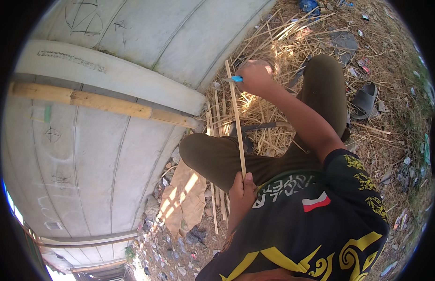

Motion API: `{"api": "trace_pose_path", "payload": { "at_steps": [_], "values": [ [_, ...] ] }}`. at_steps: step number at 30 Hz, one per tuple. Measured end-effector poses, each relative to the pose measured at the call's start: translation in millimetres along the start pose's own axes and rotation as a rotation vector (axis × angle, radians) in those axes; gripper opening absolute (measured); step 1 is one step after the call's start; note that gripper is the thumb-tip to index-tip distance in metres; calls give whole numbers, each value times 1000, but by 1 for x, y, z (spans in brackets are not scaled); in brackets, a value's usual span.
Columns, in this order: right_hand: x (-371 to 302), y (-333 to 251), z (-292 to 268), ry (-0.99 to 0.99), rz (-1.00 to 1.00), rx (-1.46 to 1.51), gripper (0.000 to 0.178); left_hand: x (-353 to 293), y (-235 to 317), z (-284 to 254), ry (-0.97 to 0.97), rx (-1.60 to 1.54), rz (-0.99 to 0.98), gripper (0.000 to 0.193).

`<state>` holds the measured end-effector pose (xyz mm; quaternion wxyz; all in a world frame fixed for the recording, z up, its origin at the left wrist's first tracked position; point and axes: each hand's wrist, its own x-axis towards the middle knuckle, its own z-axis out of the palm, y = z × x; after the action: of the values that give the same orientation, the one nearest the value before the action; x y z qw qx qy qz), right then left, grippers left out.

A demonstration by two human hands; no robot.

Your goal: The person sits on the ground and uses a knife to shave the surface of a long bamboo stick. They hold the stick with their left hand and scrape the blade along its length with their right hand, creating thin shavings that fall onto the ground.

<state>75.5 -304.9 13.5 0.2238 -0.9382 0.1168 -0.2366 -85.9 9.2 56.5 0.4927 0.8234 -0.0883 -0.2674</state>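
Note:
A long, thin bamboo strip (236, 117) runs lengthwise in front of me, between my two hands. My left hand (242, 188) is closed on its near end, thumb along the strip, beside my bent knee. Toward the far end, my right hand (257, 77) grips a blue-handled cutter knife (237, 79). The cutter lies across the strip, touching or very close to it; exact blade contact is too small to tell. On the shavings between my legs rests a long dark blade (264, 126), partly hidden by the strip and my leg.
A grey panel wall (147, 42) stands at the left, with a bamboo pole (105, 104) along it. Bamboo shavings (292, 42) cover the ground ahead. More strips (216, 112) lie beside the wall. Flattened cardboard (184, 199) is at the left, a grey sandal (365, 100) at the right.

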Motion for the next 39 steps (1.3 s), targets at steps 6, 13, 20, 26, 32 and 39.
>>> {"api": "trace_pose_path", "payload": {
  "at_steps": [6,13,20,26,32,39],
  "values": [
    [-3,-8,13,32,-22,-29,8,1,-14,-5,88,217,81,35],
    [0,0,34,43,116,-55,7,1,-17,-7,66,313,78,34],
    [18,31,30,62,364,-110,6,1,-20,-5,36,351,102,33],
    [18,62,-25,145,617,36,15,-2,-20,-7,3,99,23,34],
    [0,5,-14,43,109,-11,14,-3,14,-7,-143,-402,-96,25],
    [-2,-23,-7,3,41,-51,12,-4,16,-16,-94,-357,-93,21]
  ]
}}
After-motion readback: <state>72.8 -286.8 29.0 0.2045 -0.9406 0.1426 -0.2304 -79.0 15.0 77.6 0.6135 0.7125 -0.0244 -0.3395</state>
